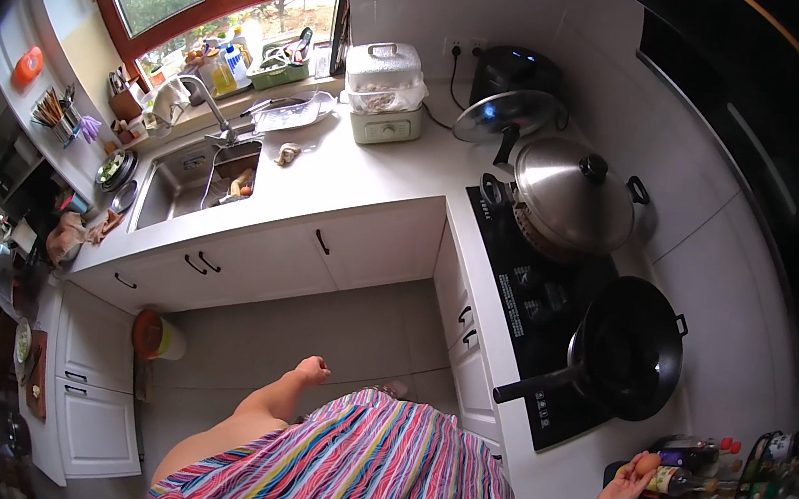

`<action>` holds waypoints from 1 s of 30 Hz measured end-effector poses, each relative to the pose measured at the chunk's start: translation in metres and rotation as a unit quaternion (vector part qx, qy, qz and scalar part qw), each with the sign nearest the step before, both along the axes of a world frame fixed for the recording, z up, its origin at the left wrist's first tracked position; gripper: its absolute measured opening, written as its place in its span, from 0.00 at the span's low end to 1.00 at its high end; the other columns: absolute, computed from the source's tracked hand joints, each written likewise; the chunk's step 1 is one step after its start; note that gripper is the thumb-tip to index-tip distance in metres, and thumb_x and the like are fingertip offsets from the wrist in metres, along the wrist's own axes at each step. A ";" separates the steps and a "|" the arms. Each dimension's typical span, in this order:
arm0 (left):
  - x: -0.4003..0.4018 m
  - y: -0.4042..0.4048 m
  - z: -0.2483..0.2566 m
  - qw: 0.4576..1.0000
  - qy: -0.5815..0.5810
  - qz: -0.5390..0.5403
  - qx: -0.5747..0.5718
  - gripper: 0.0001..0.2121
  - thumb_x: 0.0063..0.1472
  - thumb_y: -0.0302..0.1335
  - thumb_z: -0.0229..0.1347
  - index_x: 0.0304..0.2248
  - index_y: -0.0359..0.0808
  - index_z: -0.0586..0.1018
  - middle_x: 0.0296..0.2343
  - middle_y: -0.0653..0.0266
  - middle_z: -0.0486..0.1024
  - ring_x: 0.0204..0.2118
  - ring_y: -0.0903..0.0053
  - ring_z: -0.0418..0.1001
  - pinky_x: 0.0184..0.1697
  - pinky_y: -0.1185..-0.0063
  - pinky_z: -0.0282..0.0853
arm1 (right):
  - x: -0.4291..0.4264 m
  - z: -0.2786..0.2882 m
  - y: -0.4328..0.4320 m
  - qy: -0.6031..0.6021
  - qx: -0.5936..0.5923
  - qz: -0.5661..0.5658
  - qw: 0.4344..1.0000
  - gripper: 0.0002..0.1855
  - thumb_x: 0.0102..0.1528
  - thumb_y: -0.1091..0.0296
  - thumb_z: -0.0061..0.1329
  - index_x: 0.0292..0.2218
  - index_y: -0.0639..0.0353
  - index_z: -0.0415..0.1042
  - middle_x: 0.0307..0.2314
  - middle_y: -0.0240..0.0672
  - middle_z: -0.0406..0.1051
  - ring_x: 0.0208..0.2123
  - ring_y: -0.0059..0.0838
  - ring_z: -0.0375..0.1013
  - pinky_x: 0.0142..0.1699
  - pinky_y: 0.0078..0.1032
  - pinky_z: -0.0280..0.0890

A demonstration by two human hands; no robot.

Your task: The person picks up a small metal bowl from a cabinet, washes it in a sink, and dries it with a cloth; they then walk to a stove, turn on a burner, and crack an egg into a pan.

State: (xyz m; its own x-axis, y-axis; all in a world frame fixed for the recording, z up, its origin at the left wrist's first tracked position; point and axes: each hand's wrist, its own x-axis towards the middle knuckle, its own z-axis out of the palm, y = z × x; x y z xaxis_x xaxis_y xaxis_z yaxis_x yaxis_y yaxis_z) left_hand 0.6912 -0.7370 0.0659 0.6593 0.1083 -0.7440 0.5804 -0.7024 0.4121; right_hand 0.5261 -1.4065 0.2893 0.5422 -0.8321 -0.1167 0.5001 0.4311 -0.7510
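An egg [648,464] is held in the fingers of my right hand [624,485], beside several sauce bottles [672,481] at the lower right. My left hand [315,369] hangs over the floor in front of my body, its fingers curled; nothing shows in it. Nearest to my right hand on the black gas or electric cooktop [537,343] is a black wok [632,348], its long handle pointing left. Behind it stands a large pot with a domed steel lid [575,193].
A sink [181,179] lies under the window, with food in its basket. A food steamer [386,123], a glass lid [511,117] and a black appliance [516,68] stand along the back counter. A bin [161,338] stands on the floor at left.
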 end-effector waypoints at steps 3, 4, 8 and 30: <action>0.006 0.011 -0.002 1.000 0.000 -0.005 0.014 0.12 0.51 0.33 0.55 0.33 0.35 0.77 0.31 0.58 0.76 0.35 0.70 0.74 0.40 0.76 0.69 | 0.003 0.000 0.007 0.009 -0.007 -0.008 1.000 0.26 0.59 0.57 0.39 0.52 0.67 0.57 0.45 0.40 0.65 0.42 0.25 0.67 0.37 0.12 0.62; 0.012 0.011 0.000 1.000 0.005 -0.012 0.013 0.12 0.50 0.33 0.55 0.33 0.35 0.77 0.31 0.58 0.76 0.35 0.70 0.75 0.40 0.76 0.69 | 0.002 -0.002 0.007 0.012 -0.008 -0.016 1.000 0.26 0.59 0.57 0.39 0.52 0.67 0.57 0.45 0.40 0.65 0.42 0.25 0.67 0.37 0.12 0.62; 0.043 -0.001 0.021 0.999 -0.002 -0.054 0.009 0.11 0.54 0.31 0.54 0.31 0.31 0.75 0.24 0.61 0.75 0.25 0.77 0.74 0.30 0.81 0.71 | -0.003 -0.001 0.014 0.009 -0.015 -0.034 0.999 0.27 0.58 0.55 0.41 0.51 0.66 0.58 0.45 0.39 0.65 0.41 0.23 0.66 0.37 0.12 0.61; 0.207 0.104 -0.054 0.995 -0.018 -0.095 -0.024 0.13 0.49 0.35 0.55 0.32 0.36 0.77 0.32 0.55 0.75 0.38 0.66 0.73 0.42 0.73 0.67 | 0.051 0.050 0.163 0.017 -0.001 -0.201 0.979 0.27 0.58 0.60 0.41 0.52 0.68 0.55 0.47 0.41 0.62 0.37 0.23 0.67 0.35 0.13 0.64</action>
